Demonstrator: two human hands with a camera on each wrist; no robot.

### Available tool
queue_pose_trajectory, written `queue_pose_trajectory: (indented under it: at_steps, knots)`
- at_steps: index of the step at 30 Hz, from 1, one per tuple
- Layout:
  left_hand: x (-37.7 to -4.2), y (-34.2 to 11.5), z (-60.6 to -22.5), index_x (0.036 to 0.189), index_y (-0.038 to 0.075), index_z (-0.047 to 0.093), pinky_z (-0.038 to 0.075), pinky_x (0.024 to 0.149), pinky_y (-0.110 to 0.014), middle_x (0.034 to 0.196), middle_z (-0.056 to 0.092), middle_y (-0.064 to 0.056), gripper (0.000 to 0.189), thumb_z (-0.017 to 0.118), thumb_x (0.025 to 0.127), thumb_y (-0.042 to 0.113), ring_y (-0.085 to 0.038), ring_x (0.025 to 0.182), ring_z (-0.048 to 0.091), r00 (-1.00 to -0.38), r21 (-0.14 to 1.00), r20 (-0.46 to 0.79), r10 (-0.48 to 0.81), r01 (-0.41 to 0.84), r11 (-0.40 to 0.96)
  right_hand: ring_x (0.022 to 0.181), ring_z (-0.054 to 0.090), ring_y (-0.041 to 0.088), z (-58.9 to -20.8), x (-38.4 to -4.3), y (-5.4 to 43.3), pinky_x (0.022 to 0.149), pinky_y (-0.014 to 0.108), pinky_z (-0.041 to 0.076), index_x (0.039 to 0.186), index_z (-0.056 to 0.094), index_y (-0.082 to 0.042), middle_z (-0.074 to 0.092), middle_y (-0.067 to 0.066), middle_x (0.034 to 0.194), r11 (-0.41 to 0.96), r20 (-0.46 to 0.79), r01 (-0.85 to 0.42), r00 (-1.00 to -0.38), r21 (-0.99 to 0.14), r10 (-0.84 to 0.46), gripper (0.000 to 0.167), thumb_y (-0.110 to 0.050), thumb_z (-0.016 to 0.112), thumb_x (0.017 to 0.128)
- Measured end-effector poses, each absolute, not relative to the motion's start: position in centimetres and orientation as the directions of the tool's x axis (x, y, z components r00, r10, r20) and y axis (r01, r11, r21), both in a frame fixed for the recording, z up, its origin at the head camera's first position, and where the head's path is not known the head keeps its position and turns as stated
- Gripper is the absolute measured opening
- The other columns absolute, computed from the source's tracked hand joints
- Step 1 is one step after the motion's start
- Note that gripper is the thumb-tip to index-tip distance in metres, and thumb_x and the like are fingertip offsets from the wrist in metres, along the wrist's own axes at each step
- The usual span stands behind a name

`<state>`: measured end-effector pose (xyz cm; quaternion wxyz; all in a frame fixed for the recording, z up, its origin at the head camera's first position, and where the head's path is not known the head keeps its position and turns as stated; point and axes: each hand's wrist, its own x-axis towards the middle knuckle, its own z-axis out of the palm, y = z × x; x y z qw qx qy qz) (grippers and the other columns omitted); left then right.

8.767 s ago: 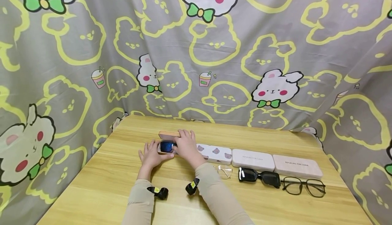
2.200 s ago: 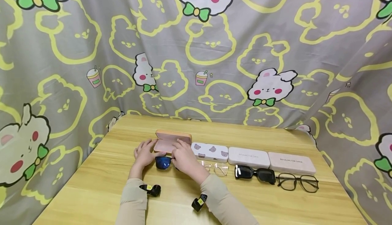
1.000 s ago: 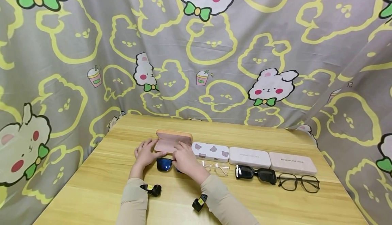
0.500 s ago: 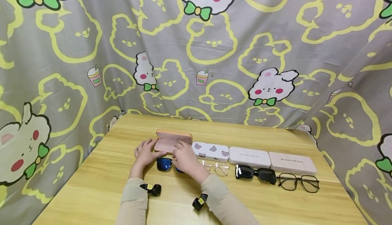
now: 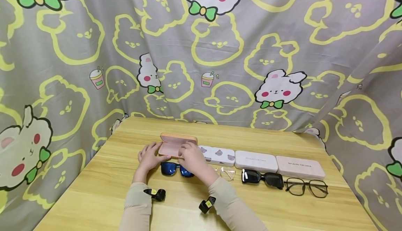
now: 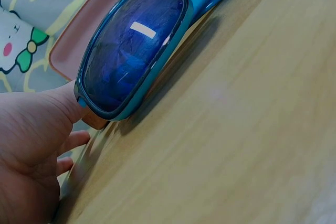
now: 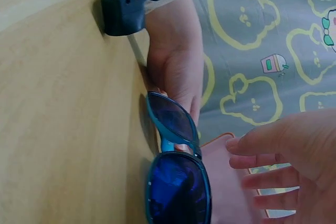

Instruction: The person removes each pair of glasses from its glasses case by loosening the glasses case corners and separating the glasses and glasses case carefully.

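Blue-lensed sunglasses (image 5: 169, 168) lie on the table just in front of an opened glasses case (image 5: 170, 149) with a pink lining and orange outside. My left hand (image 5: 149, 158) holds the case's left end, thumb along its front edge and fingers at its side. In the left wrist view one blue lens (image 6: 137, 45) hides the thumb's tip. My right hand (image 5: 192, 158) hovers over the case's right end, its fingers loosely bent and holding nothing. The right wrist view shows this hand (image 7: 294, 166) apart from the sunglasses (image 7: 178, 187).
Right of the opened case stand a bear-print case (image 5: 217, 155), a white case (image 5: 255, 162) and a pale pink case (image 5: 299, 167), all closed. Before them lie clear glasses (image 5: 226, 173), black sunglasses (image 5: 262, 179) and black-framed glasses (image 5: 306, 187). A patterned curtain (image 5: 176, 49) surrounds the table.
The blue sunglasses came out of the case onto the table before it. My right hand, at their right lens half a second ago, has let go and lifted off. The left hand stays.
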<state>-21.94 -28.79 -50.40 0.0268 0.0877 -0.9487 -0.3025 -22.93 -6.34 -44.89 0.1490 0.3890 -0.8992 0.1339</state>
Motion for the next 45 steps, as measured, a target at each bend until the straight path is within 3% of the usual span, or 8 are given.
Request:
queue_pose_trajectory:
  at_steps: [5,15,22,30,38,45]
  knots:
    - [-21.9,-28.8,-50.4,0.150,0.017,0.039,0.002,0.111,-0.070,0.158,0.027,-0.021,0.089,0.072,0.079,0.058,-0.047,0.145,0.012,-0.983,0.582,-0.002,-0.183,-0.150,0.799,0.108,0.066,0.021,-44.1,-23.2,-5.9,0.092,0.037,0.055,0.090,0.074,-0.016,0.071,0.002,0.111,0.678,0.368,-0.723,-0.671,-0.133,-0.644,0.013,-0.029,0.074,0.085]
    - [-21.9,-28.8,-50.3,0.150,0.017,0.039,0.001,0.111,-0.071,0.158,0.027,-0.021,0.089,0.072,0.079,0.058,-0.047,0.146,0.011,-0.984,0.582,-0.004,-0.178,-0.147,0.800,0.106,0.067,0.022,-43.5,-23.8,-5.4,0.091,0.036,0.055,0.108,0.071,-0.013,0.071,0.004,0.114,0.691,0.315,-0.669,-0.741,-0.273,-0.593,0.023,-0.027,0.071,0.089]
    - [-21.9,-28.8,-50.4,0.150,0.017,0.040,0.001,0.111,-0.070,0.158,0.027,-0.021,0.086,0.072,0.080,0.056,-0.047,0.146,0.011,-0.984,0.583,-0.001,-0.178,-0.145,0.799,0.104,0.067,0.025,-43.5,-24.2,-5.2,0.088,0.039,0.057,0.116,0.068,-0.011,0.070,0.008,0.115,0.675,0.368,-0.679,-0.730,-0.289,-0.576,0.031,-0.027,0.070,0.089]
    - [-21.9,-28.7,-50.3,0.151,0.018,0.038,0.001,0.112,-0.070,0.159,0.026,-0.020,0.086,0.071,0.081,0.057,-0.046,0.146,0.010,-0.984,0.578,-0.008,-0.180,-0.151,0.802,0.109,0.066,0.028,-42.9,-24.6,-5.3,0.094,0.042,0.055,0.123,0.064,-0.012,0.070,0.008,0.118,0.655,0.394,-0.674,-0.736,-0.342,-0.551,0.036,-0.025,0.069,0.090]
    - [-21.9,-28.8,-50.4,0.150,0.017,0.038,0.000,0.112,-0.070,0.159,0.026,-0.020,0.085,0.071,0.081,0.056,-0.047,0.146,0.010,-0.983,0.578,-0.007,-0.181,-0.152,0.802,0.103,0.067,0.026,-42.6,-25.8,-5.8,0.091,0.042,0.055,0.131,0.059,-0.011,0.070,0.010,0.115,0.642,0.433,-0.671,-0.736,-0.371,-0.520,0.044,-0.033,0.065,0.093]
    - [-21.9,-28.7,-50.3,0.151,0.018,0.038,0.001,0.111,-0.071,0.159,0.026,-0.021,0.086,0.071,0.082,0.056,-0.047,0.146,0.010,-0.984,0.582,-0.002,-0.176,-0.145,0.800,0.123,0.058,0.032,-42.7,-27.4,-6.2,0.104,0.046,0.048,0.135,0.056,-0.009,0.063,0.012,0.130,0.654,0.440,-0.659,-0.745,-0.372,-0.501,0.049,-0.036,0.063,0.094]
